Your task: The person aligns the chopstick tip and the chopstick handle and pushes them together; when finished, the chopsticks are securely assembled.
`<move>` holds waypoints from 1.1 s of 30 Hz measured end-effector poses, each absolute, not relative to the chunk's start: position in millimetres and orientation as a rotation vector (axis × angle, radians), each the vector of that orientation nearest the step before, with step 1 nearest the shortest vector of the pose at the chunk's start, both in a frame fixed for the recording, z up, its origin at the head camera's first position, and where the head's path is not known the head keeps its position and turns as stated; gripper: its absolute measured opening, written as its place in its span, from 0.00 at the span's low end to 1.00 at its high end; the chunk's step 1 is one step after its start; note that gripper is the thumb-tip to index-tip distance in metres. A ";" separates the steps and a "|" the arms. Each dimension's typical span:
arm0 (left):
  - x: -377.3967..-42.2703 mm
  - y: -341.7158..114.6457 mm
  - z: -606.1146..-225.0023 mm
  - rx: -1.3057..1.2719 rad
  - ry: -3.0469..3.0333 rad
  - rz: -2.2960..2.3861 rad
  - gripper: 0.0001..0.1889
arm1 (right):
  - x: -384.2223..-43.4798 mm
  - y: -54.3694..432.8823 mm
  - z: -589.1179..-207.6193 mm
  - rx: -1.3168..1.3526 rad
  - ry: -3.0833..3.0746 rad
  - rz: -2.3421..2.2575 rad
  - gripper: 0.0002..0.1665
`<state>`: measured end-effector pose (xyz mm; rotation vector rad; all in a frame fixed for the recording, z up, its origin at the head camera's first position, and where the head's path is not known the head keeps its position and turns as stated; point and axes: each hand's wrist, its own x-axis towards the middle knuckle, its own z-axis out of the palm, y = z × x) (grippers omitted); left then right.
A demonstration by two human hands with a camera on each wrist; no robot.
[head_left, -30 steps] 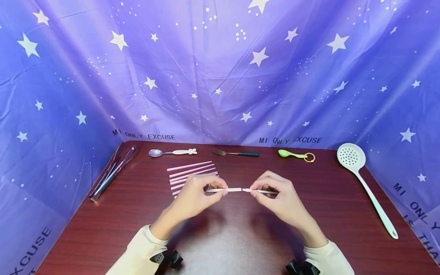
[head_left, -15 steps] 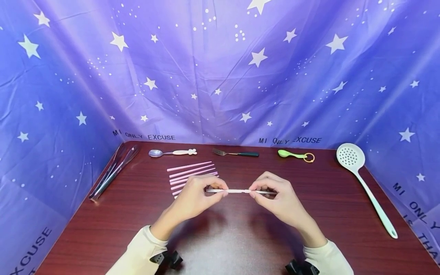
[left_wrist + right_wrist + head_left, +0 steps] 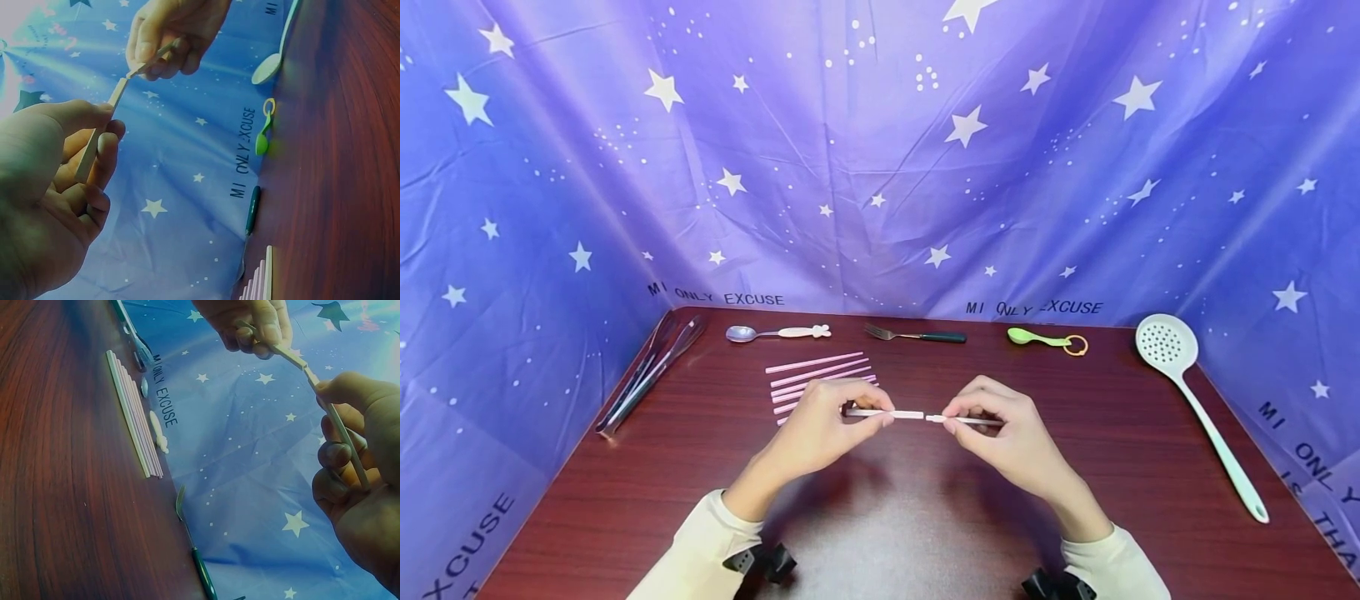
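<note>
Low over the table, my left hand (image 3: 827, 421) pinches a pale pink chopstick piece (image 3: 910, 414) between thumb and fingers, its blunt end pointing right. Opposite it, my right hand (image 3: 1003, 421) pinches a thinner chopstick piece (image 3: 970, 419) whose narrow stepped tip points left. A slight gap parts the two ends in the head view; in the right wrist view they overlap or nearly meet. Fingers cover parts of both pieces. Behind the left hand lie several pink chopsticks (image 3: 816, 364) side by side, partly hidden by that hand.
Along the table's back edge lie a spoon (image 3: 741, 333) with a white handle, a fork (image 3: 940, 337) with a dark green handle and a green spoon (image 3: 1033, 336) with a yellow ring. A whisk (image 3: 643, 385) lies left, a white skimmer (image 3: 1213, 425) right. Starry cloth (image 3: 850, 167) hangs behind.
Half a second ago the two ends came together from a small gap; now they are slightly apart again. The left hand has shifted a little left, and both hands keep their pinch.
</note>
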<state>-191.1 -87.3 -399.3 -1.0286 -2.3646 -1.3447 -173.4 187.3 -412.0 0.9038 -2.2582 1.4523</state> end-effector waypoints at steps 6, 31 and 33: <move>-190.7 -84.7 -401.0 -1.038 -2.375 -1.384 0.04 | -172.6 187.4 -411.8 0.905 -2.254 1.453 0.15; -189.0 -77.1 -410.2 -0.987 -2.413 -1.446 0.05 | -173.8 184.7 -413.9 0.947 -2.293 1.313 0.16; -189.7 -75.6 -412.1 -0.990 -2.408 -1.462 0.05 | -173.8 184.1 -414.3 0.948 -2.304 1.317 0.16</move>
